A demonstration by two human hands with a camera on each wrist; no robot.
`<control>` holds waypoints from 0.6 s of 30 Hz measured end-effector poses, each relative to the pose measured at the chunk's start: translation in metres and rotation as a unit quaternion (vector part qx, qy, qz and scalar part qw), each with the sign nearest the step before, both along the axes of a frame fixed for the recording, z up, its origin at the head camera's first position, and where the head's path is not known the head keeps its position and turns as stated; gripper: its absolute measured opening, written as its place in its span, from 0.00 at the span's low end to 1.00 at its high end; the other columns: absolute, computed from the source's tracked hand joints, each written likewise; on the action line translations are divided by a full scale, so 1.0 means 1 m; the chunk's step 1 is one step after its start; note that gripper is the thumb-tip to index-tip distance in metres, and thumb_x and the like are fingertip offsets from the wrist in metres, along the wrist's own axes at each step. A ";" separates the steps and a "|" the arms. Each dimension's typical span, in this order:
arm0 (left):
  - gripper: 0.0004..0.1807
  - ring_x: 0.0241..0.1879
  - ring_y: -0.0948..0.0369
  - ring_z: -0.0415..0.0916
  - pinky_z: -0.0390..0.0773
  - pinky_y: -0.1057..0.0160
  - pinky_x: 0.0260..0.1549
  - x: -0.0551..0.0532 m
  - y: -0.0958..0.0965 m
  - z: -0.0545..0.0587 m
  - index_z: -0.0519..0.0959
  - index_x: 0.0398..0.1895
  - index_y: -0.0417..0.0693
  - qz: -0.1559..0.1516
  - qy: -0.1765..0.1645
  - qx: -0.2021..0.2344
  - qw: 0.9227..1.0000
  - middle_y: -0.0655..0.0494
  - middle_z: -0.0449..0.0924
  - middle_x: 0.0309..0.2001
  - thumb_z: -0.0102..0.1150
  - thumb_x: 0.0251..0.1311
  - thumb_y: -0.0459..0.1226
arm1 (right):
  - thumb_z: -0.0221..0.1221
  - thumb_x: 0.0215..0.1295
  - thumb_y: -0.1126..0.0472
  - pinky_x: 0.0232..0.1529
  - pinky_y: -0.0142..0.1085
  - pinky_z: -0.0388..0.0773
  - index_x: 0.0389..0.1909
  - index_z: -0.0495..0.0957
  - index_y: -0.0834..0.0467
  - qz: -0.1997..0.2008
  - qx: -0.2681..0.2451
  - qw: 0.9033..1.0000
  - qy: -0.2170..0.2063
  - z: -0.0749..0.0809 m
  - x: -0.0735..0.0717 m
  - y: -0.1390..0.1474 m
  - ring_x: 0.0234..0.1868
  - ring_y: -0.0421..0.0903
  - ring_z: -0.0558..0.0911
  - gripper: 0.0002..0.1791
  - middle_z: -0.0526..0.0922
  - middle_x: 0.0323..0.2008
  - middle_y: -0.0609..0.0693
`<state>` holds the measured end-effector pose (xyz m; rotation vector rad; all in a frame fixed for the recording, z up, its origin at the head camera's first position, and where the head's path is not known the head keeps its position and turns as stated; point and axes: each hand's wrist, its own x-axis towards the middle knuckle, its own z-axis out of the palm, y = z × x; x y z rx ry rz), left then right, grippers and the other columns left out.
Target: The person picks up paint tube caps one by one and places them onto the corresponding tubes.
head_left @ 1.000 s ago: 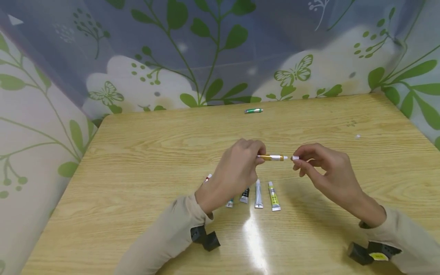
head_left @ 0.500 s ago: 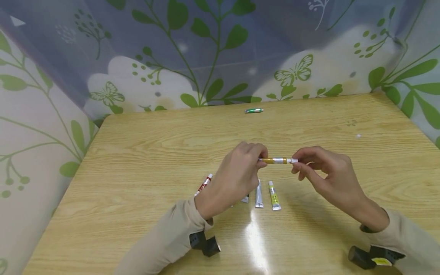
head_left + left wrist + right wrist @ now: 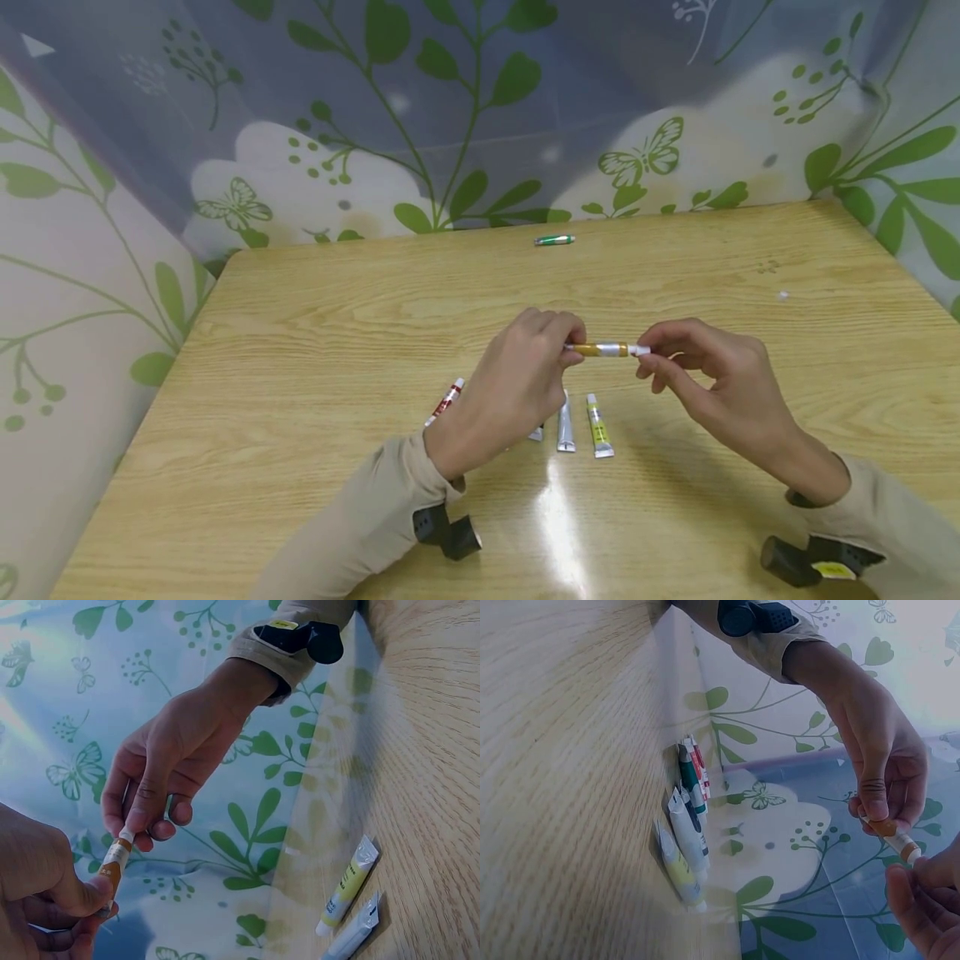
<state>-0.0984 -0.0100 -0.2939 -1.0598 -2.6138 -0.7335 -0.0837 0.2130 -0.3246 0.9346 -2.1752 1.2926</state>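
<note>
An ochre paint tube (image 3: pixel 600 349) lies level above the table, its tail end pinched between the thumb and fingers of my left hand (image 3: pixel 517 396). At its nozzle end, the thumb and fingertips of my right hand (image 3: pixel 723 379) pinch a small white cap (image 3: pixel 640 351). The cap sits at the nozzle, in line with the tube. In the left wrist view the tube (image 3: pixel 115 861) slants between both hands, with its label showing. Below the hands, a yellow paint tube (image 3: pixel 599 427) and a silvery white tube (image 3: pixel 566 427) lie on the table.
A red tube (image 3: pixel 446 402) lies left of my left wrist. Dark and green tubes (image 3: pixel 691 780) show in the right wrist view, mostly hidden by my left hand from above. Another green tube (image 3: pixel 554 240) lies near the table's back edge. A small white piece (image 3: pixel 783 295) sits at right.
The cap was apart from the nozzle a second ago and now meets it. Both hands have shifted slightly down, and my left hand now uncovers more of the red tube.
</note>
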 end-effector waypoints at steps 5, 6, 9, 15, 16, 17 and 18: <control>0.03 0.36 0.60 0.73 0.74 0.71 0.34 0.000 0.000 0.000 0.78 0.39 0.40 -0.001 -0.001 -0.006 1.000 0.54 0.80 0.35 0.58 0.64 0.29 | 0.60 0.50 0.86 0.27 0.26 0.78 0.40 0.77 0.70 -0.001 0.000 1.000 -0.001 0.000 0.000 0.000 0.28 0.34 0.81 0.16 0.83 0.31 0.50; 0.03 0.36 0.60 0.73 0.74 0.72 0.34 0.000 0.000 0.001 0.78 0.39 0.40 -0.001 -0.002 -0.006 1.000 0.54 0.80 0.35 0.58 0.64 0.29 | 0.60 0.50 0.86 0.27 0.26 0.78 0.40 0.77 0.69 -0.001 0.001 1.000 -0.002 0.000 0.000 0.000 0.28 0.34 0.81 0.16 0.83 0.31 0.50; 0.03 0.36 0.60 0.73 0.74 0.72 0.34 0.000 0.001 0.001 0.78 0.39 0.40 0.000 -0.003 -0.007 1.000 0.54 0.80 0.35 0.58 0.63 0.29 | 0.60 0.50 0.86 0.27 0.26 0.78 0.40 0.77 0.70 -0.002 0.002 1.000 -0.005 0.000 0.000 -0.001 0.28 0.34 0.81 0.17 0.83 0.31 0.50; 0.03 0.37 0.60 0.74 0.75 0.71 0.36 0.001 0.001 0.001 0.78 0.39 0.40 0.000 -0.003 -0.007 1.000 0.54 0.80 0.35 0.58 0.63 0.29 | 0.60 0.50 0.86 0.27 0.26 0.78 0.40 0.78 0.69 -0.003 0.001 1.000 -0.006 0.000 0.001 -0.001 0.28 0.34 0.81 0.17 0.83 0.32 0.50; 0.03 0.37 0.60 0.74 0.75 0.70 0.36 0.001 0.001 0.001 0.78 0.39 0.40 -0.001 -0.003 -0.006 1.000 0.54 0.80 0.35 0.58 0.63 0.29 | 0.60 0.50 0.86 0.27 0.26 0.78 0.40 0.78 0.69 -0.004 0.001 1.000 -0.007 0.000 0.001 -0.001 0.28 0.34 0.81 0.17 0.83 0.33 0.50; 0.03 0.37 0.60 0.74 0.75 0.70 0.36 0.001 0.001 0.001 0.78 0.39 0.40 -0.001 -0.002 -0.005 1.000 0.54 0.80 0.35 0.58 0.63 0.29 | 0.60 0.50 0.86 0.27 0.26 0.78 0.40 0.78 0.69 -0.004 0.002 1.000 -0.007 0.000 0.001 -0.001 0.28 0.35 0.82 0.16 0.83 0.33 0.50; 0.03 0.37 0.60 0.74 0.75 0.70 0.36 0.001 0.001 0.000 0.78 0.39 0.40 -0.002 -0.001 -0.005 1.000 0.54 0.80 0.35 0.58 0.63 0.29 | 0.60 0.51 0.86 0.27 0.26 0.78 0.40 0.78 0.69 -0.005 0.001 1.000 -0.007 0.000 0.001 -0.001 0.28 0.35 0.82 0.16 0.83 0.33 0.50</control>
